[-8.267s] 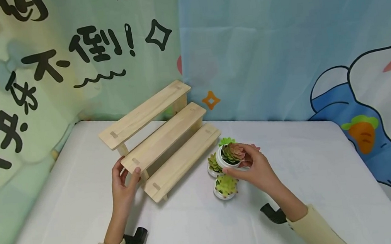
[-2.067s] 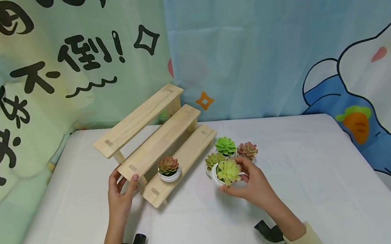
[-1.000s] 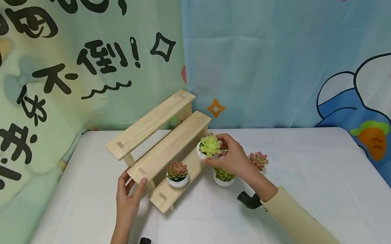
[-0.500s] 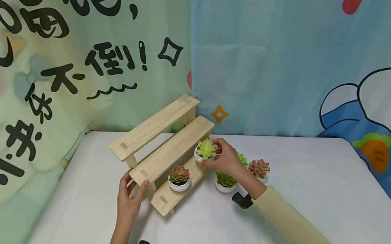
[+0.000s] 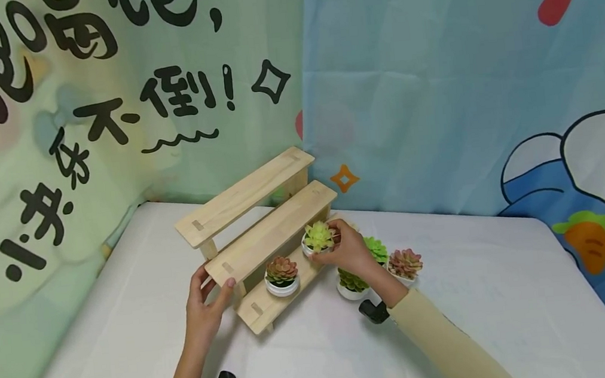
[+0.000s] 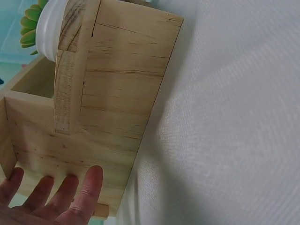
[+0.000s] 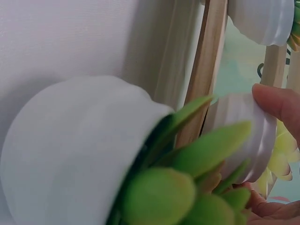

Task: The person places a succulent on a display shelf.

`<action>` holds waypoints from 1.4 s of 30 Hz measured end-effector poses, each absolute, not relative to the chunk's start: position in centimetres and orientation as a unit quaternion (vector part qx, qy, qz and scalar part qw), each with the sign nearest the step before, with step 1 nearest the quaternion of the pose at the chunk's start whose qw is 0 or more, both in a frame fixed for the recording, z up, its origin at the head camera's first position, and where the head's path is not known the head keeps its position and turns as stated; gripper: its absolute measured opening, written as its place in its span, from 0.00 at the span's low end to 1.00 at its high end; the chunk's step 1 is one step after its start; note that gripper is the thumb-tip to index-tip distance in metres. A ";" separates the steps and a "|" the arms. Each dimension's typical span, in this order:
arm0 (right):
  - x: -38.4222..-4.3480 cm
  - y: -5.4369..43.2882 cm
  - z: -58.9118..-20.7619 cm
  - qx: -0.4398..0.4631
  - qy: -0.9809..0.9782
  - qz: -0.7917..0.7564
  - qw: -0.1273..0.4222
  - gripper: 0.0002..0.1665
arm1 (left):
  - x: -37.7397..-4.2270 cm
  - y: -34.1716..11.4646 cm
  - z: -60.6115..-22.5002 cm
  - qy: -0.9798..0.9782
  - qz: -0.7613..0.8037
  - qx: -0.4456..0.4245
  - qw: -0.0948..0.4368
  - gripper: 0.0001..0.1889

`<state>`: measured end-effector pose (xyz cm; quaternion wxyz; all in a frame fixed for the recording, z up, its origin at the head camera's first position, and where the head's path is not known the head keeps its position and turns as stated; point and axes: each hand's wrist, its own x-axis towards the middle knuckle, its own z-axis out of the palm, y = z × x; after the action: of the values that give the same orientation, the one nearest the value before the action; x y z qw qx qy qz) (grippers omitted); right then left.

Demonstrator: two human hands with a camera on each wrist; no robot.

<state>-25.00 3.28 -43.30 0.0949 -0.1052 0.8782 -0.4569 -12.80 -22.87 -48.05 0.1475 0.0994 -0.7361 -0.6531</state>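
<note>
right hand pinches white pot | yellow-green succulent inside | perhaps touching shelf

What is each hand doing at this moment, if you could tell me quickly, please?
Left hand: closed, holding one end of the wooden shelf.
Right hand: closed, holding the yellow-green potted plant.
</note>
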 end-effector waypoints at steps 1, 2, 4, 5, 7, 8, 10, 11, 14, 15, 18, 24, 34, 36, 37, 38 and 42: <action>-25.0 3.3 -43.4 -0.105 0.879 -0.455 0.095 0.43 | -12.8 -22.8 -48.1 -0.736 -0.653 0.099 0.146 0.32; -25.0 3.3 -43.4 -0.104 0.880 -0.454 0.095 0.43 | -12.8 -22.8 -48.1 -0.736 -0.654 0.099 0.145 0.32; -24.9 3.3 -43.4 -0.101 0.880 -0.454 0.095 0.44 | -12.8 -22.8 -48.1 -0.736 -0.654 0.099 0.144 0.32; -24.9 3.3 -43.4 -0.099 0.879 -0.457 0.095 0.44 | -12.8 -22.8 -48.1 -0.736 -0.655 0.098 0.143 0.32; -24.9 3.3 -43.3 -0.101 0.878 -0.458 0.094 0.44 | -12.8 -22.8 -48.0 -0.736 -0.654 0.098 0.145 0.32; -24.8 3.3 -43.3 -0.103 0.878 -0.458 0.095 0.44 | -12.8 -22.8 -48.0 -0.736 -0.653 0.098 0.146 0.32; -24.8 3.3 -43.2 -0.106 0.878 -0.457 0.095 0.44 | -12.8 -22.8 -48.0 -0.736 -0.654 0.097 0.146 0.32; -24.8 3.4 -43.2 -0.110 0.879 -0.454 0.096 0.44 | -12.7 -22.8 -48.0 -0.736 -0.655 0.097 0.145 0.32; -24.7 3.6 -43.1 -0.119 0.880 -0.448 0.101 0.44 | -12.6 -22.7 -48.0 -0.735 -0.656 0.098 0.142 0.32; -24.7 3.7 -43.1 -0.123 0.879 -0.449 0.104 0.44 | -12.6 -22.6 -48.0 -0.734 -0.657 0.098 0.142 0.32; -24.5 4.1 -43.0 -0.137 0.873 -0.454 0.113 0.47 | -12.4 -22.5 -48.0 -0.733 -0.658 0.098 0.145 0.32; -23.9 5.0 -42.1 -0.151 0.867 -0.463 0.110 0.51 | -12.4 -22.5 -47.8 -0.734 -0.656 0.100 0.142 0.32; -22.3 9.2 -39.8 -0.145 0.835 -0.530 0.011 0.38 | -12.2 -22.2 -47.6 -0.730 -0.663 0.101 0.132 0.32; -22.0 10.3 -39.4 -0.138 0.833 -0.535 -0.014 0.36 | -12.1 -22.1 -47.5 -0.727 -0.666 0.100 0.131 0.32; -21.9 10.8 -39.2 -0.134 0.833 -0.536 -0.023 0.36 | -12.1 -22.1 -47.4 -0.726 -0.668 0.100 0.132 0.32; -21.8 11.3 -39.1 -0.130 0.835 -0.534 -0.030 0.35 | -12.0 -22.1 -47.3 -0.725 -0.669 0.101 0.133 0.32; -21.4 13.4 -38.7 -0.098 0.840 -0.531 -0.045 0.35 | -11.8 -21.9 -47.1 -0.719 -0.673 0.103 0.137 0.32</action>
<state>-21.39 13.36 -38.70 -0.0454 -0.0984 0.8403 -0.5311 -11.81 -21.89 -47.15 0.1369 0.1030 -0.7192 -0.6733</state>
